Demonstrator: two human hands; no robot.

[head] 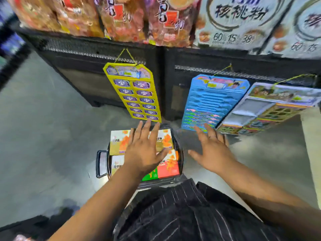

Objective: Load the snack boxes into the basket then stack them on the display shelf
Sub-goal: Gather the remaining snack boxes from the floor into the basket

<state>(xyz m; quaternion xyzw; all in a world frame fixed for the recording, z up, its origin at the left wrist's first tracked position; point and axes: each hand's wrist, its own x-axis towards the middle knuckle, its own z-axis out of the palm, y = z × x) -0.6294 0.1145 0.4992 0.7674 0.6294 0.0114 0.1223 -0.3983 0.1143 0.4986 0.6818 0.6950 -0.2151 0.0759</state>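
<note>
grey polished floor (43, 136) fills much of the head view, with a black display shelf (97, 54) across the top carrying red snack bags (121, 18) and pale cartons (239, 23). a yellow card (133, 91), a blue card (212, 101) and a third card (264, 110) hang from its edge. below them a dark basket (101, 164) stands on the floor, holding snack boxes (119, 141) that lie flat, at least two side by side. the left hand (144, 150) is over the boxes, fingers straight and spread, gripping nothing; whether it touches them cannot be told. the right hand (213, 153) hangs just right of the basket, fingers splayed wide, empty. striped dark clothing (182, 214) fills the bottom.
</note>
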